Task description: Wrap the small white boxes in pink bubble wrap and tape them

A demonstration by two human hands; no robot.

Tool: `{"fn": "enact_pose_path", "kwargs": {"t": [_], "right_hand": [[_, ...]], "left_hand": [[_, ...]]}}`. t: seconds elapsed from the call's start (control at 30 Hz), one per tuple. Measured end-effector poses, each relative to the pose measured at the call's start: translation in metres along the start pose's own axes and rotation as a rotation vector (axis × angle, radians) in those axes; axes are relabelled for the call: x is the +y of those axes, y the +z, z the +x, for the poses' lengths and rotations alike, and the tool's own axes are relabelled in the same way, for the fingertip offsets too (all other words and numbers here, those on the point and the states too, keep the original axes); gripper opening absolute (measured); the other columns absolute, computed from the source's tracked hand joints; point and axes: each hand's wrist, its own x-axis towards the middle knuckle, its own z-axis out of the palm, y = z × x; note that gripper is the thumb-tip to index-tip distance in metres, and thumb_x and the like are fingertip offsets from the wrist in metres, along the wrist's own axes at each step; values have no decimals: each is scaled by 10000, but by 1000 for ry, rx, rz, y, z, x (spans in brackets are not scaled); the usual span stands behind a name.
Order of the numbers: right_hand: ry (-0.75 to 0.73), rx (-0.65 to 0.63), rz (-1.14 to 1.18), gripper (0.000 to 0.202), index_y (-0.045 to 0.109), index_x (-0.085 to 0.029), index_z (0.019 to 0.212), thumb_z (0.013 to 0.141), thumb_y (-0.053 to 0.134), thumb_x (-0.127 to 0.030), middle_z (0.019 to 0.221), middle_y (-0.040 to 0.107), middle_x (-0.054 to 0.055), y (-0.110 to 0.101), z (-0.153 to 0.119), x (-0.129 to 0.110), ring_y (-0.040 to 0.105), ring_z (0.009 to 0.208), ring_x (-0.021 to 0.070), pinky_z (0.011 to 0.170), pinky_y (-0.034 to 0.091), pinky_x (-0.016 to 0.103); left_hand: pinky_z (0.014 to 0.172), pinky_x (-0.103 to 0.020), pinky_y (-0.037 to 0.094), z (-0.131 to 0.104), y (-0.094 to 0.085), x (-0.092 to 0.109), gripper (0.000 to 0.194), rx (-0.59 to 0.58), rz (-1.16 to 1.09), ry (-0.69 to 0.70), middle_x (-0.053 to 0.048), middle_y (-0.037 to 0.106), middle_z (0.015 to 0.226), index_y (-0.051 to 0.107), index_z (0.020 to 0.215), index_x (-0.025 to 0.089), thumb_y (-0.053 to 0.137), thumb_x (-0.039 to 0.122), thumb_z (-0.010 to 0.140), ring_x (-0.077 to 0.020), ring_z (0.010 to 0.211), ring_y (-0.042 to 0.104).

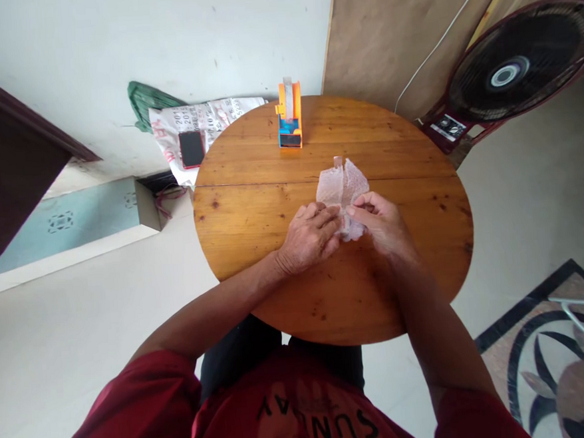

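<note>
A piece of pinkish, translucent bubble wrap (330, 187) lies on the round wooden table, with a strip of clear tape (338, 163) running down its middle and poking out at the top. My left hand (311, 236) rests at the lower left of the wrap, its fingers bent and pressed together on the edge and the tape. At the right side, my right hand (381, 221) pinches the wrap near the tape between thumb and fingers. Whatever is inside the wrap cannot be made out.
An orange and blue tape dispenser (289, 116) stands at the back of the wooden table (252, 215). Beyond the left edge are a white printed bag (166, 131), a dark phone-like object (192, 149) and a green bag (151, 102). A large fan (509, 73) stands at the right.
</note>
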Motion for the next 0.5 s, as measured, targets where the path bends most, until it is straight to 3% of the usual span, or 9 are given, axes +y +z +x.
{"fn": "enact_pose_path", "kwargs": {"t": [0.23, 0.37, 0.5], "right_hand": [[15, -4, 15, 309, 550, -262, 854, 678, 717, -453, 647, 586, -36, 1, 0, -2, 528, 514, 149, 445, 441, 292], [-3, -10, -21, 283, 574, -256, 862, 701, 719, -439, 644, 615, -34, 1, -2, -2, 527, 503, 143, 434, 445, 289], [-32, -29, -19, 280, 581, -241, 868, 710, 726, -419, 648, 629, -34, 2, -3, -1, 539, 486, 141, 423, 448, 293]], "left_hand": [[866, -404, 502, 1, -4, -3, 266, 60, -101, 21, -132, 643, 1111, 698, 1062, 146, 560, 190, 839, -249, 976, 542], [872, -387, 512, -1, 1, -5, 239, 114, -109, 9, -121, 646, 1100, 696, 1048, 161, 528, 174, 878, -231, 981, 553], [770, -358, 498, -3, 5, -3, 219, 160, -42, -43, -105, 611, 1031, 707, 1024, 182, 518, 210, 915, -215, 898, 551]]}}
